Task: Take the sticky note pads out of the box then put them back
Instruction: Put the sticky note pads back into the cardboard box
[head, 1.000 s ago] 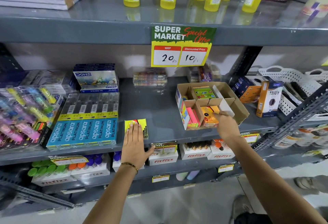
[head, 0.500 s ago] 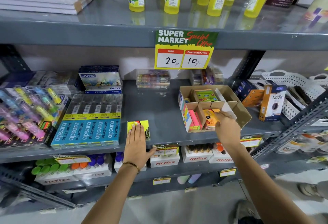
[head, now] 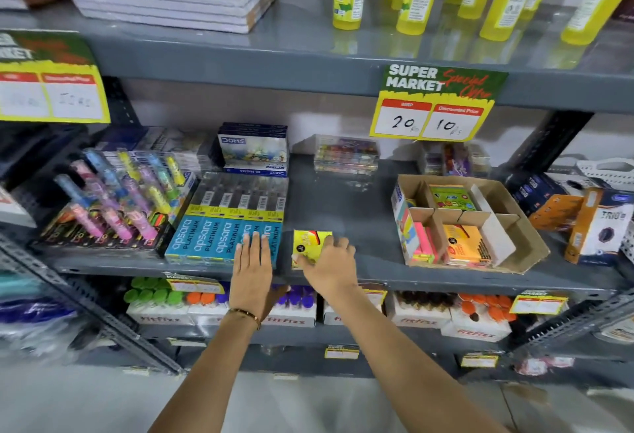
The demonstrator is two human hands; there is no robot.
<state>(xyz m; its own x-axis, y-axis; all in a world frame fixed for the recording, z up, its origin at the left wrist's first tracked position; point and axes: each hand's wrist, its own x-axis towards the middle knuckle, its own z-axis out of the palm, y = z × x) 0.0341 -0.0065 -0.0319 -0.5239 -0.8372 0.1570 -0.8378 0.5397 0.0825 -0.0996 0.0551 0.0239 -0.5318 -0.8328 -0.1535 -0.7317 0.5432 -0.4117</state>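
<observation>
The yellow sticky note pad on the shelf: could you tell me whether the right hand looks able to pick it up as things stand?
Probably yes. The right hand already rests on the yellow sticky note pad, fingers curled over its near edge. The left hand lies flat beside it, on the blue pencil boxes, clear of the pad.

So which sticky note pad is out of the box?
The yellow pad under the right hand, lying on the shelf; the pink, orange and green pads sit inside the cardboard box.

The pad (head: 310,244) under my right hand (head: 331,266) is bright yellow with a red patch and a black dot. In the plain brown box (head: 525,227) I see pink (head: 423,244), orange (head: 463,244) and green (head: 451,197) pads. My left hand (head: 252,266) covers turquoise pencil packs (head: 219,237) with white lettering, possibly yellow-banded. The shelf (head: 343,206) is grey.
</observation>
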